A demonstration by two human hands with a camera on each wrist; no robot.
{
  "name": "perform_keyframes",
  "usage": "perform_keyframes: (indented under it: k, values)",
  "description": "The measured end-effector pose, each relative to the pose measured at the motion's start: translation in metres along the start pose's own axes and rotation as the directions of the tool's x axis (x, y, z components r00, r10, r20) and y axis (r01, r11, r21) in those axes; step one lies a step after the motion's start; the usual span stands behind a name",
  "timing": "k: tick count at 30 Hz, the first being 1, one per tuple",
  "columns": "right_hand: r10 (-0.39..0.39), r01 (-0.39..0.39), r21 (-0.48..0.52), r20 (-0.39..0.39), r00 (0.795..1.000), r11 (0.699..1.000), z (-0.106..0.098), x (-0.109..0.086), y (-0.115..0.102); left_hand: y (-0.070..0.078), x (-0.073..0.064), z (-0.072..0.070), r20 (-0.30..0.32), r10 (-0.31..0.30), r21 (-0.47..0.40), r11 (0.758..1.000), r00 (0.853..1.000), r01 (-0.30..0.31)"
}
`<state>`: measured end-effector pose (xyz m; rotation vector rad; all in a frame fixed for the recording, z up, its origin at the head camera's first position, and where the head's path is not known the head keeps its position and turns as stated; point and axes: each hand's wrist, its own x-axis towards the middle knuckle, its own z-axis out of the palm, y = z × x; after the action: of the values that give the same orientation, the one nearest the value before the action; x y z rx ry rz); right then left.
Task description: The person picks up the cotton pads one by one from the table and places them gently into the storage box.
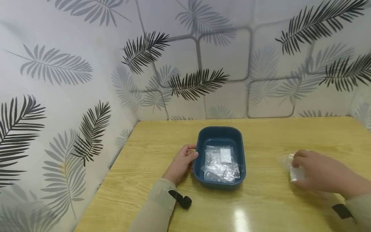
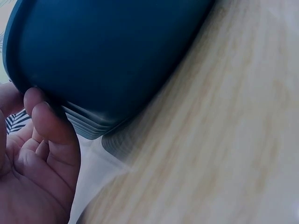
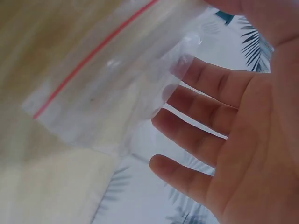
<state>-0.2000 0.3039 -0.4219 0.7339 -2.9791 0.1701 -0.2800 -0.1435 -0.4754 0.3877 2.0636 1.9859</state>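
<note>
A dark blue plastic bin [image 1: 243, 158] stands on the table with several clear plastic bags [image 1: 214, 162] inside, one showing a white rectangle. My left hand [image 1: 183, 161] grips the bin's left rim; the left wrist view has the fingertips [image 2: 49, 121] at the edge of the bin [image 2: 107, 51]. Out to the right, my right hand [image 1: 321, 170] holds a clear zip bag [image 1: 297, 174] with something white in it. Close up in the right wrist view, the zip bag [image 3: 107, 93] has a red seal line, and fingertips [image 3: 180, 95] show through its plastic.
The wooden table [image 1: 139, 180] backs onto a wall [image 1: 220, 100] covered with a leaf pattern. Another patterned wall [image 1: 72, 112] runs along the left side. Black straps [image 1: 181, 199] sit on both sleeves.
</note>
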Motion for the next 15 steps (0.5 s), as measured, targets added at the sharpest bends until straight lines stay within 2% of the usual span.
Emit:
perform_keyframes:
  k: [6, 11, 15]
  values:
    - [-0.100, 0.099, -0.010, -0.061, 0.993, 0.995, -0.017, 0.020, -0.029, -0.001, 0.000, 0.003, -0.004, -0.004, -0.004, 1.000, 1.000, 0.004]
    - [-0.177, 0.177, -0.014, -0.116, 0.977, 0.984, -0.025, 0.035, -0.054, -0.001, 0.000, 0.002, 0.009, 0.003, -0.006, 1.000, 1.000, -0.003]
    - [-0.206, 0.209, 0.010, -0.140, 0.968, 0.978, -0.031, 0.046, -0.070, -0.001, 0.002, 0.001, 0.009, 0.005, 0.004, 1.000, 1.000, -0.005]
